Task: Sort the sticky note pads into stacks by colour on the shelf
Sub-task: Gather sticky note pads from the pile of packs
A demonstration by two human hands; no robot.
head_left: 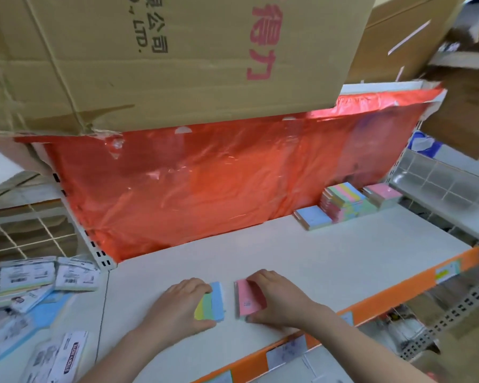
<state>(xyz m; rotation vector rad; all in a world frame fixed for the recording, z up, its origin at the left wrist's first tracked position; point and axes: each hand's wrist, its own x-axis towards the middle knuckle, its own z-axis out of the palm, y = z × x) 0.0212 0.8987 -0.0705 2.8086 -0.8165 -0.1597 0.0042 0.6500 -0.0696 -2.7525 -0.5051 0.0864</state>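
On the white shelf point(315, 261), near its front edge, my left hand point(177, 305) grips a striped pad point(212, 302) of yellow, green and blue bands. Right beside it my right hand point(280, 299) grips a pink pad point(246, 299); a narrow gap separates the two pads. At the back right of the shelf sit a blue pad point(311, 217), a tall stack of striped multicolour pads point(343, 201) and a pink stack point(382, 194).
A red plastic sheet point(205, 183) covers the shelf's back wall. A large cardboard box point(163, 56) overhangs from above. Several wrapped pads point(33, 294) lie loose on the neighbouring shelf at left. An orange price rail point(385, 297) lines the front edge.
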